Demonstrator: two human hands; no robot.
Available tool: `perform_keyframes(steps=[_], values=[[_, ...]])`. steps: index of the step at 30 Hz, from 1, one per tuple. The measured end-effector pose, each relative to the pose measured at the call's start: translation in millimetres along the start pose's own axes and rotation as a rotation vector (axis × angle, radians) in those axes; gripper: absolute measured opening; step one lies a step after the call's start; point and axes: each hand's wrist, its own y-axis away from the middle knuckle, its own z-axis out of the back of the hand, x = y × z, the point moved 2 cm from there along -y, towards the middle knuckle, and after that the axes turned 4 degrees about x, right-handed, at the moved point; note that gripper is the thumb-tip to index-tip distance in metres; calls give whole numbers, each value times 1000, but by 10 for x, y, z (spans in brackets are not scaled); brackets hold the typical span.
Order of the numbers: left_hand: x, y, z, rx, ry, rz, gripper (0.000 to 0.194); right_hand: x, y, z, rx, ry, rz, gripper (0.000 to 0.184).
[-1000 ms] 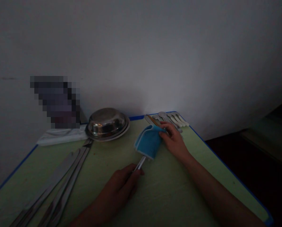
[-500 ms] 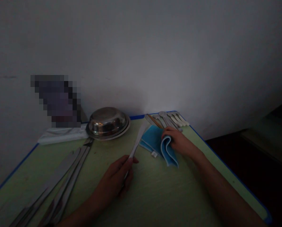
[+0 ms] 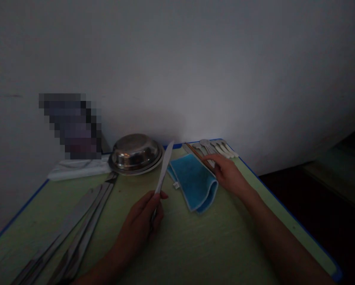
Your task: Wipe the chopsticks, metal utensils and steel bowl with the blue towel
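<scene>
Tbl (image 3: 195,245) green w/ blue edge (image 3: 177,146), against wall (image 3: 195,71), dim light. L hand (image 3: 144,215) wrapped round knife (image 3: 165,162), held above tbl; R hand (image 3: 229,176) by folded cloth (image 3: 192,178) lying there, R grip can't tell.

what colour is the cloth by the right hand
The cloth is blue with pale edging; head view shows it.
</scene>
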Motion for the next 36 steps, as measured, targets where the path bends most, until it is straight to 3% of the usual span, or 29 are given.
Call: perform_keyframes(steps=[2, 4, 6, 8, 10, 12, 15, 18, 21, 27, 32, 36], values=[[-7, -12, 0, -1, -8, 4, 28, 71, -2, 52, -107, 14, -57, 32], [-14, -20, -1, 22, -23, -5, 27, 194, 0, 21, -92, 17, -101, 22], [-15, -21, -1, 51, -41, -16, 27, 339, 18, -102, 74, 56, -96, 19], [-7, -18, 2, 65, -58, -24, 27, 449, 57, -256, 218, 147, -110, 30], [6, -16, 4, 63, -73, -29, 28, 507, 98, -386, 311, 221, -103, 36], [17, -15, 2, 57, -78, -32, 28, 515, 119, -454, 353, 257, -73, 25], [15, -11, -9, 62, -75, -29, 28, 459, 99, -423, 367, 221, -91, 6], [-14, -2, -17, 65, -84, -34, 29, 397, 50, -296, 314, 142, -134, 4], [-48, 6, -19, 53, -90, -43, 28, 388, 31, -185, 248, 90, -73, 5], [-45, 7, -13, 70, -114, -25, 29, 385, 91, -218, 468, 84, -15, 12], [-19, 21, -24, 144, -186, -18, 30, 272, 55, -153, 255, 274, -224, 22], [-13, 56, -47, 194, -294, -26, 31, 186, 91, -159, 244, 364, -334, 35]])
